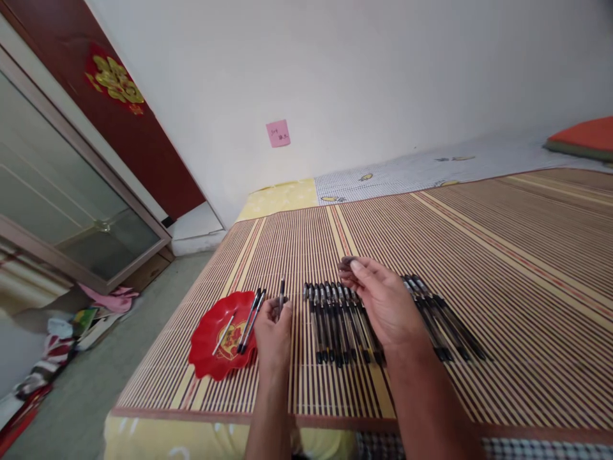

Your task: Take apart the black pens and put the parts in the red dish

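Pens [335, 319], black-bodied with caps on, lie side by side in a row on the striped bamboo mat [502, 255] that covers the bed; a second group [445, 319] lies just right of the right hand. Left hand [274, 332] is closed around one pen [281, 295], pinched near its lower end, the barrel standing roughly upright with the tip pointing away from the camera. Right hand [383, 303] hovers over the row, its fingers curled together at the tips around something small and dark [345, 260], possibly a cap; too small to tell for certain.

Red dish [218, 338] with a scalloped rim sits on the mat just left of the left hand. It holds two dark pens [251, 313] leaning across its rim and one thin pale refill-like stick [224, 333].

Handling judgement: a pen is light, stiff and smooth plastic, round, so it rolls easily, though the mat's ribs probably check that. Best taken by pinching mid-barrel or at the ribbed section near the tip. Caps likely pull off with a light tug; thin refill may flex or snap if bent.

Writing: pink sticky note [278, 133] on the white wall carries handwriting, not legible. Gold ornament [115, 80] on the dark red door, characters unclear. No brand readable on pens.
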`<control>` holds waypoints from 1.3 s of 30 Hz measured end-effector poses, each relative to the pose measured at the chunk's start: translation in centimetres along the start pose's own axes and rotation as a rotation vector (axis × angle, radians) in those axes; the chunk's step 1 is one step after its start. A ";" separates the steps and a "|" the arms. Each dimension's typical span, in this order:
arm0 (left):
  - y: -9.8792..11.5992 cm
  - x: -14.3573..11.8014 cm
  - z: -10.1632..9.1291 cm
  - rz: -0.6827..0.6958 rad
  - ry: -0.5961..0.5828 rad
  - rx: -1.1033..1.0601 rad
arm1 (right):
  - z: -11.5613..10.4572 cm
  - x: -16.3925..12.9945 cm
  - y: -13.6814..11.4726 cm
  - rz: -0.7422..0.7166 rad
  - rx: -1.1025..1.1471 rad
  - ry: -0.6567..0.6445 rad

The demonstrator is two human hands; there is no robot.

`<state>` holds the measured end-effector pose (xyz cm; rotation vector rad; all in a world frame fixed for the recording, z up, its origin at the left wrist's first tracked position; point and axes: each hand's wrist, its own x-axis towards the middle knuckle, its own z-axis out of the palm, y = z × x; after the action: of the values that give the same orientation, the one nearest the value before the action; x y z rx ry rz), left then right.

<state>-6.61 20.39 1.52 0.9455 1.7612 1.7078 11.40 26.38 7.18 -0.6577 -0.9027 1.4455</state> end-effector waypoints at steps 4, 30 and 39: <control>-1.0 1.0 1.0 0.072 -0.020 0.212 | 0.2 -0.1 -0.1 -0.005 -0.030 0.002; 0.2 6.0 4.1 -0.055 -0.061 0.770 | -0.9 0.3 -1.5 -0.060 0.031 0.065; 5.5 -0.7 2.5 -0.121 -0.267 0.095 | -0.6 0.2 -1.1 -0.019 -0.113 0.012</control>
<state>-3.50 21.27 6.71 1.0333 1.6958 1.3644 12.52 26.62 7.79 -0.7392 -0.9837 1.3799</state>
